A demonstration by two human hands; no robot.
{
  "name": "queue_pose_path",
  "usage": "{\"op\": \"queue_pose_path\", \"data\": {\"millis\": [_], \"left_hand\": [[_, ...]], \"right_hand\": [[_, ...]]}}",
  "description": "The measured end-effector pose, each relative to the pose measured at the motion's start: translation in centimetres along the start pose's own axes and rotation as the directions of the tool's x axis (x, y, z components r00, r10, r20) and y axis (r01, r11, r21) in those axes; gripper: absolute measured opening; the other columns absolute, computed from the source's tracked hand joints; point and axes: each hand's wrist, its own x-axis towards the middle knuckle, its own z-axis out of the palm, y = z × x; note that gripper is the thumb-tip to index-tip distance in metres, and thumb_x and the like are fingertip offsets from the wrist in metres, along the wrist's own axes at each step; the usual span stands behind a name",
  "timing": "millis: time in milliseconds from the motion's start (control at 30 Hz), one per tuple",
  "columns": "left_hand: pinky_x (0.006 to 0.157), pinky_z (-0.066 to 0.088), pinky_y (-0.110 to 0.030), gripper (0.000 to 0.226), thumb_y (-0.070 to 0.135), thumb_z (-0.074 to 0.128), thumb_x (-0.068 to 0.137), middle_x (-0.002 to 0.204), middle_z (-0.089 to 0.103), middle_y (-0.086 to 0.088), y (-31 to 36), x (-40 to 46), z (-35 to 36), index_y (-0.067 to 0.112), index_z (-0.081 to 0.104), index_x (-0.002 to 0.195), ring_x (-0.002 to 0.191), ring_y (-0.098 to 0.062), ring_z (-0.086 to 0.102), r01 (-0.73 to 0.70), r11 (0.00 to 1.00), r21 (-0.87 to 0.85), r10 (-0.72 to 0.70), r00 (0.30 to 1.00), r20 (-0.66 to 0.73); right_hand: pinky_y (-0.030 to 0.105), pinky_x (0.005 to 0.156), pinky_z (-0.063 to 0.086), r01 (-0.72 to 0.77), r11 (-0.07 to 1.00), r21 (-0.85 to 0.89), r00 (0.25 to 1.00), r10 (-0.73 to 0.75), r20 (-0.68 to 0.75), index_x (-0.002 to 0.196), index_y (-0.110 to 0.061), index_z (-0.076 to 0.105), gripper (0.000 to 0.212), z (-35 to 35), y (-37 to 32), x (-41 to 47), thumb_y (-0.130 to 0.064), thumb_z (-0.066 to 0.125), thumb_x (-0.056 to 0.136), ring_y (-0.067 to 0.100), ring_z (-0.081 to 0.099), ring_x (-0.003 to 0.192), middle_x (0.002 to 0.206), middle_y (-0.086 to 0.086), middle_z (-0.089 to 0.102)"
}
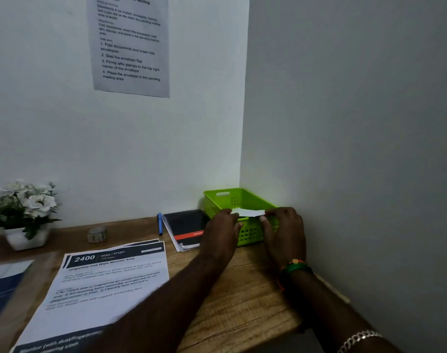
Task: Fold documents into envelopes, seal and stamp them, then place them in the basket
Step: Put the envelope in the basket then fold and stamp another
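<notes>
Indoors: wooden desk (242, 296) in pale-walled corner, papers (102, 284), perhaps tape (97, 234).

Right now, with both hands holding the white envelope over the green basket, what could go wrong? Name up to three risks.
1. The envelope sits at the near rim of the basket; released early, it might drop onto the desk.
2. The left hand and right hand pinch only its ends, so it could bend.
3. The left forearm crosses near the notebook and might nudge it.

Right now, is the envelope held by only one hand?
No, both the left hand and right hand pinch the envelope over the basket.
</notes>
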Motion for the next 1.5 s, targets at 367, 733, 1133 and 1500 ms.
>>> {"op": "queue_pose_path", "data": {"millis": [367, 733, 1133, 1500], "left_hand": [[0.117, 0.029, -0.028, 0.050, 0.021, 0.055, 0.101, 0.159, 0.041, -0.004, -1.4, -0.1, 0.6, 0.017, 0.047, 0.151, 0.145, -0.021, 0.039, -0.075, 0.995, 0.070, 0.069, 0.994, 0.080], [0.091, 0.053, -0.037, 0.031, 0.036, 0.062, 0.092, 0.115, 0.075, -0.002, -7.2, -2.9, -8.8, 0.023, 0.073, 0.118, 0.109, -0.020, 0.068, -0.049, 0.991, 0.124, 0.023, 0.979, 0.202], [0.088, 0.043, -0.019, 0.040, 0.034, 0.078, 0.088, 0.121, 0.064, 0.012, -22.4, -10.9, -23.5, 0.016, 0.071, 0.124, 0.117, -0.005, 0.059, 0.310, 0.943, 0.116, -0.323, 0.940, 0.113], [0.082, 0.057, -0.031, 0.064, 0.073, 0.074, 0.071, 0.106, 0.073, 0.017, -25.5, -10.4, -21.2, 0.032, 0.071, 0.119, 0.095, -0.002, 0.068, 0.183, 0.971, 0.152, -0.218, 0.941, 0.258]], "right_hand": [[0.044, 0.107, 0.038, 0.157, 0.971, -0.182, 0.937, -0.089, 0.337, 0.138, -0.029, 0.055, 0.050, 0.4, -0.3, -0.5, -0.023, 0.058, 0.088, 0.019, 0.031, 0.146, 0.152, -0.009, 0.045], [0.042, 0.081, 0.053, 0.319, 0.948, 0.021, 0.936, -0.318, 0.151, 0.102, -0.021, 0.073, 0.033, 1.2, -2.9, -1.9, -0.015, 0.056, 0.073, 0.028, 0.060, 0.099, 0.104, 0.000, 0.069], [0.031, 0.101, 0.045, 0.369, 0.904, 0.218, 0.614, -0.413, 0.673, 0.124, -0.025, 0.066, 0.037, 11.6, -16.3, -4.7, -0.035, 0.066, 0.088, 0.024, 0.058, 0.120, 0.125, 0.005, 0.067], [0.027, 0.087, 0.050, 0.325, 0.934, 0.150, 0.579, -0.322, 0.749, 0.122, -0.025, 0.067, 0.050, 13.9, -14.3, -4.2, -0.055, 0.066, 0.082, 0.015, 0.066, 0.102, 0.110, -0.002, 0.072]]}}
